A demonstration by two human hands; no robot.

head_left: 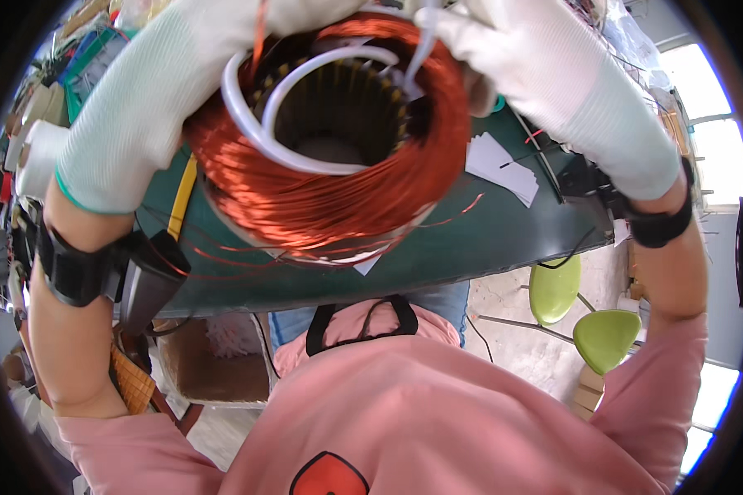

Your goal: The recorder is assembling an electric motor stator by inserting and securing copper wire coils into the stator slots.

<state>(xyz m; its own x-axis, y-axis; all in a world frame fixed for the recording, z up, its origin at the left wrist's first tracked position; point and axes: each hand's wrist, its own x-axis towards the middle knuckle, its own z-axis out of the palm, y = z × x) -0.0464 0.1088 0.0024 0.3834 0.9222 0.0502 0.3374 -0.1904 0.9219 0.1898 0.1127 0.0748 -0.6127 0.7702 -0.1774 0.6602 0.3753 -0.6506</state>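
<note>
Fingers of white-gloved R hand (504,54) look pinched on 1 thin white plastic strip (422,51), slanting down to ring-shaped red copper-wire coil (305,206)'s inner edge; L hand (305,16) farther, finger state unclear.

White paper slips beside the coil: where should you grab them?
Pinch the slips by their near end, probably coming from the near side: they lie flat and fanned, that end seems free, while the copper coil crowds their left and a rod runs along their right.
</note>
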